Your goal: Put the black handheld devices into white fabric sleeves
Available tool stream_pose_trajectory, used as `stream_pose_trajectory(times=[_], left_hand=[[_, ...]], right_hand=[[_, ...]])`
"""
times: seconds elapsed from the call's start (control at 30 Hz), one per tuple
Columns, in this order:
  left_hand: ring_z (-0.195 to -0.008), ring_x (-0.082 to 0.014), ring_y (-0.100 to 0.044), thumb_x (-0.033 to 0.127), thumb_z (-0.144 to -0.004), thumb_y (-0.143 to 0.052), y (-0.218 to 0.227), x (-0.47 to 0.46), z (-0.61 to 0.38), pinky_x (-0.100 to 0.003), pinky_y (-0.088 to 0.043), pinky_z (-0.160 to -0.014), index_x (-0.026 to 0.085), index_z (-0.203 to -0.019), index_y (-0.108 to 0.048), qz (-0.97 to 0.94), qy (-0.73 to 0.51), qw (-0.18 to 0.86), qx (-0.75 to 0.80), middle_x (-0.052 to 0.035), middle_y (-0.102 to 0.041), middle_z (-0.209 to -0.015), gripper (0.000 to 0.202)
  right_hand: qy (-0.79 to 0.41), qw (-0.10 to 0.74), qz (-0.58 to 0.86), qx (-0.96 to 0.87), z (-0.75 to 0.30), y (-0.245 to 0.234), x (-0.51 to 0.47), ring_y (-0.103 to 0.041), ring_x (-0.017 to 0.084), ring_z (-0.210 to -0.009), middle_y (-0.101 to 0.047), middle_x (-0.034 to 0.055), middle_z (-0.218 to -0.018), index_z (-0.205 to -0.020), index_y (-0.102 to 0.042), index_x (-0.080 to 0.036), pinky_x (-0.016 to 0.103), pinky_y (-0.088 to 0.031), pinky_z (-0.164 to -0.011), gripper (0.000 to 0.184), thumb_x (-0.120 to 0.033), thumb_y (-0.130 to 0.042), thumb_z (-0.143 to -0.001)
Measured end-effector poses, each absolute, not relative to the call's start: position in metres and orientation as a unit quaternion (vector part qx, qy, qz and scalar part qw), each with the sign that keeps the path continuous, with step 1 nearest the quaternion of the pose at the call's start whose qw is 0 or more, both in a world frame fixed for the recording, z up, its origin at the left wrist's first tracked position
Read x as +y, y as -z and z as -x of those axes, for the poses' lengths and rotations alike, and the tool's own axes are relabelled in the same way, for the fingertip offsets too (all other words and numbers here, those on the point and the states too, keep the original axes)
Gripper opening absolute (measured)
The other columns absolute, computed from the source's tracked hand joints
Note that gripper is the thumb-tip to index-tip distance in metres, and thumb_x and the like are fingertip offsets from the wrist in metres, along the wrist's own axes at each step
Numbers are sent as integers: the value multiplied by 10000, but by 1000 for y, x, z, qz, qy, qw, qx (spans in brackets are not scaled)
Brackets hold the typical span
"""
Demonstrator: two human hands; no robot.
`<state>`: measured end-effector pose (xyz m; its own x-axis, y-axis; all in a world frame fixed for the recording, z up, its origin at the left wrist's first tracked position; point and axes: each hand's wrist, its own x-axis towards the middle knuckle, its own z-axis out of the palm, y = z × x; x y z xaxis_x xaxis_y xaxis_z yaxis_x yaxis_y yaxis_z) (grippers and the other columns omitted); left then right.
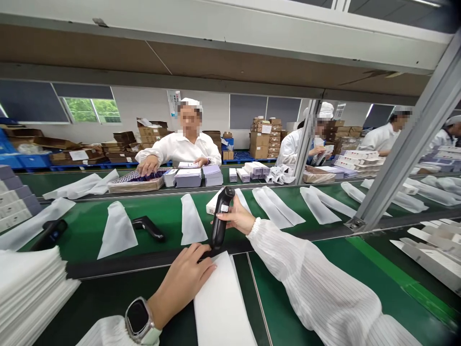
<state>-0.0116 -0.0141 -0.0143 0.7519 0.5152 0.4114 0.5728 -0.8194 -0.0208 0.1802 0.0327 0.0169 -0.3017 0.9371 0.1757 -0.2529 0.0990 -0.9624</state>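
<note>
My right hand [239,216] grips a black handheld device [220,223] with an angled head and a small white label. The device is held nearly upright, head at the top. My left hand [185,274] reaches in with fingers stretched out and thumb apart, its fingertips by the device's lower end. The thumb touches the upper left edge of a white soft packing sleeve [223,307], which lies flat in front of me. How far the left fingers reach under the sleeve's edge is hidden.
A stack of white sleeves [32,293] stands at lower left. On the green conveyor belt [151,250] lie white sleeves, another black device [149,227] and a small white box [213,203]. Co-workers sit opposite behind boxes. A metal post [403,139] rises at right, under an overhead shelf [216,53].
</note>
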Motion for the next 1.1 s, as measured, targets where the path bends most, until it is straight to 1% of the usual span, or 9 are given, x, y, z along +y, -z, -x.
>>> stream_pose_trajectory(times=[0.17, 0.4, 0.6, 0.73, 0.83, 0.9, 0.97, 1.03, 1.1], left_hand=[[-853, -196, -447, 271, -826, -352, 10, -15, 12, -317, -378, -717, 171, -707, -564, 920, 204, 24, -332, -63, -488, -906, 263], [-808, -158, -430, 274, -794, -431, 4, -19, 10, -282, -369, -715, 156, -614, -504, 893, 263, -66, -358, -38, -440, -856, 227], [-821, -160, -438, 357, -791, -421, -6, -22, 9, -277, -376, -742, 172, -596, -477, 833, 342, -161, -403, -22, -415, -845, 273], [-823, -161, -443, 370, -787, -423, -17, -22, 11, -270, -372, -747, 175, -601, -484, 791, 397, -192, -424, -27, -399, -853, 276], [-814, -164, -447, 390, -779, -428, -24, -22, 12, -256, -375, -723, 174, -585, -488, 784, 404, -216, -420, -27, -397, -840, 296], [-804, -161, -450, 409, -774, -428, -24, -22, 11, -249, -376, -700, 187, -635, -510, 774, 403, -239, -425, -25, -404, -851, 274], [-818, -160, -444, 422, -783, -403, -21, -21, 10, -248, -373, -691, 224, -814, -517, 759, 403, -265, -437, -22, -420, -892, 230], [-832, -158, -436, 425, -801, -353, -14, -19, 11, -254, -367, -704, 243, -963, -456, 751, 386, -289, -451, -22, -440, -903, 265], [-820, -163, -437, 443, -785, -359, -5, -16, 13, -263, -364, -705, 219, -945, -457, 764, 320, -314, -464, -21, -456, -852, 292]], right_hand=[[-554, 493, 367, -561, -174, -15, 30, -581, 165, -660, -504, 2, -843, -1102, -202, -309, 259, -473, -463, 647, -318, -631, -616], [-538, 483, 387, -573, -165, -14, 26, -547, 128, -601, -485, -16, -765, -1090, -234, -307, 241, -462, -454, 588, -343, -606, -636], [-560, 447, 361, -597, -156, -13, 22, -483, 89, -521, -464, -46, -630, -904, -359, -225, 199, -397, -459, 368, -398, -574, -661], [-539, 341, 280, -718, -156, -17, 15, -418, 61, -557, -408, -38, -587, -649, -458, -140, 192, -358, -557, 302, -431, -524, -694], [-569, 208, 204, -769, -158, -20, 10, -430, 79, -618, -448, -13, -634, -617, -525, -114, 213, -354, -609, 348, -458, -535, -666], [-590, 184, 208, -758, -161, -23, 12, -436, 85, -579, -452, -12, -585, -603, -548, -103, 221, -357, -576, 362, -463, -572, -624], [-592, 257, 265, -716, -171, -27, 21, -423, 81, -498, -438, -18, -511, -574, -546, -101, 219, -352, -507, 374, -471, -598, -588], [-556, 415, 340, -634, -191, -34, 37, -417, 84, -451, -441, -18, -491, -601, -541, -113, 219, -350, -463, 377, -485, -597, -573], [-466, 568, 418, -534, -222, -38, 56, -441, 101, -461, -469, -4, -532, -688, -538, -128, 234, -372, -467, 379, -498, -549, -607]])
